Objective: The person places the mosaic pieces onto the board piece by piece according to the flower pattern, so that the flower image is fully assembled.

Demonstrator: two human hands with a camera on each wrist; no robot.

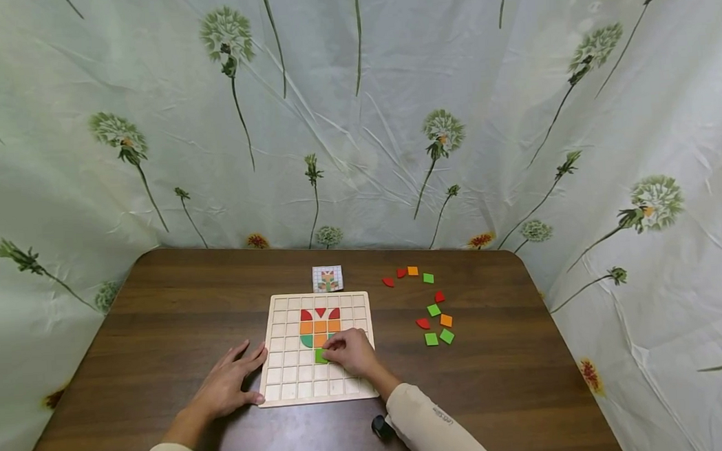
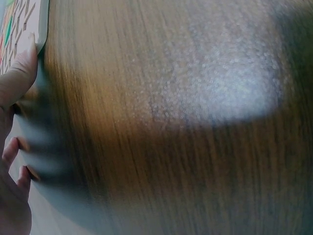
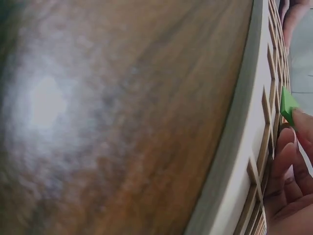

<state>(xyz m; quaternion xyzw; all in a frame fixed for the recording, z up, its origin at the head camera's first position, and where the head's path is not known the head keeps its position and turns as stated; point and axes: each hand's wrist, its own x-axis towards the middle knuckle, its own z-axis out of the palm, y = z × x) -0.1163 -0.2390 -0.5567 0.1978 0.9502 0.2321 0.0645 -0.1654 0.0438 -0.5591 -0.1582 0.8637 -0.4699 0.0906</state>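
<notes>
A pale wooden grid board (image 1: pixel 290 392) lies on the table, with red, orange and green pieces set in its upper middle squares. My right hand (image 1: pixel 353 353) pinches a light green square (image 1: pixel 320 356) just below the lowest orange square (image 1: pixel 320 340). In the right wrist view the green piece (image 3: pixel 287 104) is tilted at the fingertips of the right hand (image 3: pixel 293 171). My left hand (image 1: pixel 224 385) rests at the board's left edge with its fingers spread; in the left wrist view the thumb of the left hand (image 2: pixel 14 88) touches the board's rim (image 2: pixel 43 29).
A small printed pattern card (image 1: pixel 328 278) lies behind the board. Right of the board, several loose red, orange (image 1: pixel 446 320) and green pieces (image 1: pixel 431 339) are scattered on the brown table (image 1: pixel 501 382). A flower-printed curtain (image 1: pixel 369 149) hangs behind the table.
</notes>
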